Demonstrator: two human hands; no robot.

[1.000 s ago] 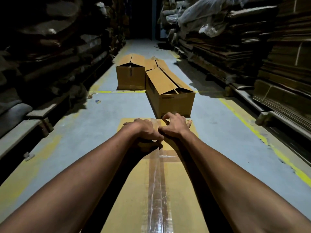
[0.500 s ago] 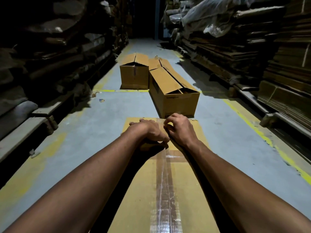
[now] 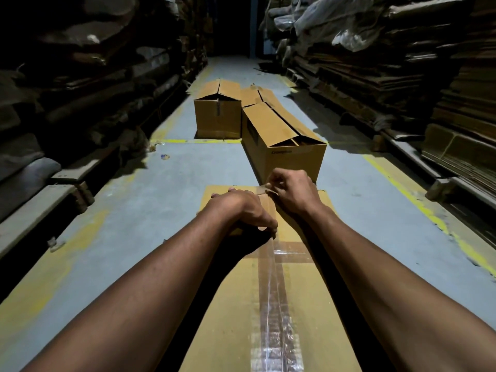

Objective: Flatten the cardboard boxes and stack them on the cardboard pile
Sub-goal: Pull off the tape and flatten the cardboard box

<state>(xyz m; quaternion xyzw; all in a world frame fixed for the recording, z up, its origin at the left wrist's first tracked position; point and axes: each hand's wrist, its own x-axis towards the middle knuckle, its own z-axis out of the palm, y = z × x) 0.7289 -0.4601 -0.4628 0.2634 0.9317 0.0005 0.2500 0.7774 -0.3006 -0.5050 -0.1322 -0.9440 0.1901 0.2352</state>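
Note:
A long brown cardboard box (image 3: 236, 304) lies in front of me, its top seam covered by clear tape (image 3: 273, 296). My left hand (image 3: 241, 210) rests on the box top near its far end, fingers curled down over the surface. My right hand (image 3: 292, 191) pinches a lifted end of the tape at the far edge. Beyond it stand two more boxes: a long open one (image 3: 284, 146) and a shorter one (image 3: 217, 114) with raised flaps.
Tall stacks of flattened cardboard (image 3: 402, 84) line the right side of the aisle, and dark piles (image 3: 80, 89) line the left. The grey floor (image 3: 174, 183) carries yellow lines. Another flat piece (image 3: 255, 95) lies behind the long box.
My right hand has lifted from the box edge and now pulls up a tape end. The left hand stays pressed on the box. The view has moved slightly closer.

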